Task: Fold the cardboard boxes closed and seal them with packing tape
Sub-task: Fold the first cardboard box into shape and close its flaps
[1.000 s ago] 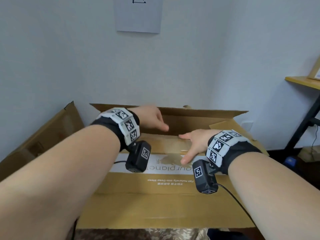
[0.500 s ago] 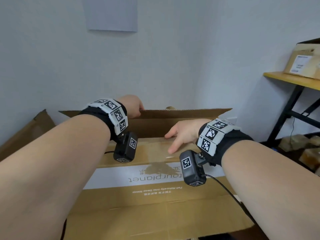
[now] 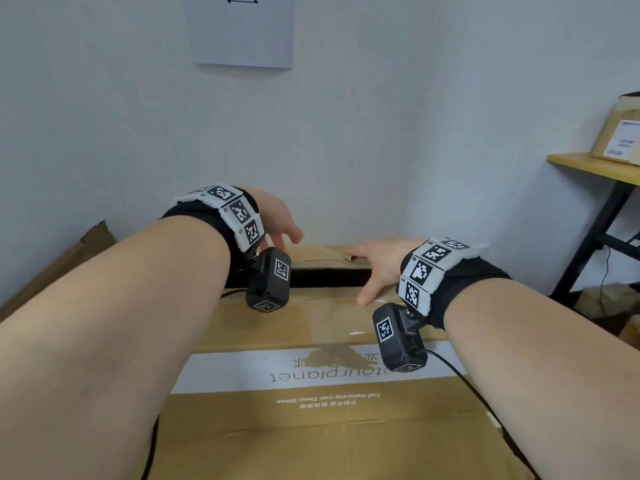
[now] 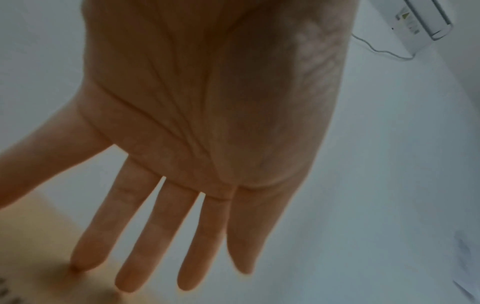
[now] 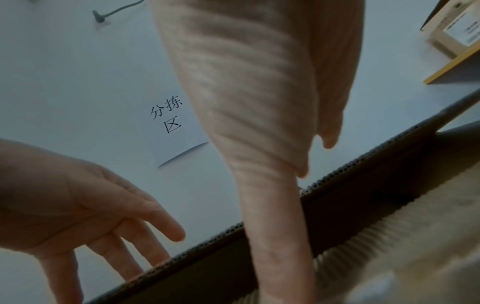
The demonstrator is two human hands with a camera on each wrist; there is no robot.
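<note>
corrugated brown cardboard fills the lower half of the head view: one large cardboard box (image 3: 311,403) lying right under both forearms, its near flap (image 3: 322,323) folded flat and printed with a white band of upside-down lettering. beyond that flap's far edge a dark gap stays open, and past the gap the far flap (image 3: 322,254) is lowered almost level. a second, loose piece of cardboard (image 3: 59,268) stands tilted left of the box. a wooden shelf (image 3: 595,168) right of the box carries one small labelled carton (image 3: 620,136). one paper sign (image 3: 242,29) hangs on the wall above the box.

two hands work at the gap. the left hand (image 3: 277,220) hovers over the far flap, palm down, fingers (image 4: 137,236) straight and slightly spread, their tips at the flap's edge. the right hand (image 3: 377,268) spans the gap, fingers extended and held together on the far flap, thumb (image 3: 367,296) pressing the near flap's edge.
</note>
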